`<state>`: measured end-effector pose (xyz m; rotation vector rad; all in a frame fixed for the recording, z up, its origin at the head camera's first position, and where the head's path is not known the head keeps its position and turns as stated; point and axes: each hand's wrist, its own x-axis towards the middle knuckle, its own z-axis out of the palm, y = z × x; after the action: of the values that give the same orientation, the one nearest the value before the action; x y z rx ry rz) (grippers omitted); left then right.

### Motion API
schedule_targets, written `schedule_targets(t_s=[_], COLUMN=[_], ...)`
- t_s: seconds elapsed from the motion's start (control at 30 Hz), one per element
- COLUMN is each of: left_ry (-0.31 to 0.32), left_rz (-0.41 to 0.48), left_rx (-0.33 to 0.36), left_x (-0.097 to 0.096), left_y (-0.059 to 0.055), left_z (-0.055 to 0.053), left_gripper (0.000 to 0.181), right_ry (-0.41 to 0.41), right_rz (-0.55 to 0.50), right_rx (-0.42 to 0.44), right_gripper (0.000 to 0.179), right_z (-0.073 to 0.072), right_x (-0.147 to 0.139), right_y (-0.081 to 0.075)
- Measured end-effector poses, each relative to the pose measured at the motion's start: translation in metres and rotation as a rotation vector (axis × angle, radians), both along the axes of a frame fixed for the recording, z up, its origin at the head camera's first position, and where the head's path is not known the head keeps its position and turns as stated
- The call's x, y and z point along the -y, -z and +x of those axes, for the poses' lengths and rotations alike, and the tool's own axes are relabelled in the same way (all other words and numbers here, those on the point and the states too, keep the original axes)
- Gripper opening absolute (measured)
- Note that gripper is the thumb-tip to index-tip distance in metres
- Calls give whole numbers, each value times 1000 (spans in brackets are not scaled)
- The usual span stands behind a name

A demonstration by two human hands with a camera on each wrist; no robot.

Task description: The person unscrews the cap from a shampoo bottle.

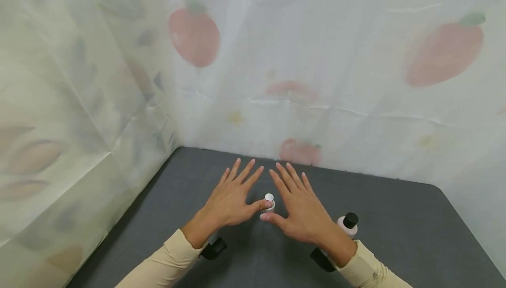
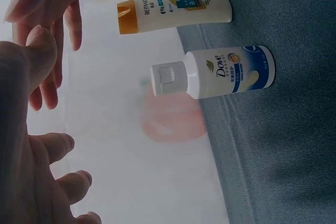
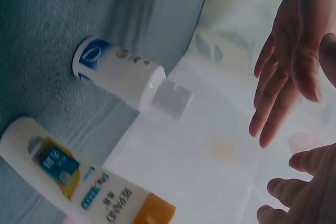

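- Above the dark grey counter [image 1: 403, 222], from the head view: holding left hand [image 1: 229, 202] and right hand [image 1: 304, 211] out with fingers straight and spread, gripping nothing.
- Between the two hands: showing a white-capped bottle [image 1: 269, 197], partly covered by the left thumb, leaving any touch impossible to tell.
- Just beside the right wrist: showing a black-capped bottle [image 1: 350, 221], its lower part hidden by the arm.
- Beyond the counter's far edge: showing a pale backdrop [image 1: 336, 59] printed with red fruit.
- From the left wrist view: showing the white-capped bottle, lettered Dove, standing upright on the counter, with an orange-capped REPAND bottle [image 2: 181, 12] standing near it, both apart from the fingers.
- From the right wrist view: showing both lettered bottles again, REPAND looming larger, while extending fingers of both hands at the opposite side, holding nothing.
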<state>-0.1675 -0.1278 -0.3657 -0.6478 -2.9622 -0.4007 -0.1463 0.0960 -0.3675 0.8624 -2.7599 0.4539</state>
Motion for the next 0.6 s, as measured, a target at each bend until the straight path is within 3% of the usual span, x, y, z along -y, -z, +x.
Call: schedule_targets(t_s=[0.4, 0.6], left_ry=[22, 38], left_rz=[48, 69], left_rx=[0, 10], left_x=[-2, -1], left_y=[7, 12], left_z=[3, 4], left_gripper=[88, 86], right_ry=[-42, -48], right_rz=[-178, -251], right_rx=[62, 137], right_gripper=[99, 99], right_z=[9, 12], right_x=[9, 12], right_y=[14, 22])
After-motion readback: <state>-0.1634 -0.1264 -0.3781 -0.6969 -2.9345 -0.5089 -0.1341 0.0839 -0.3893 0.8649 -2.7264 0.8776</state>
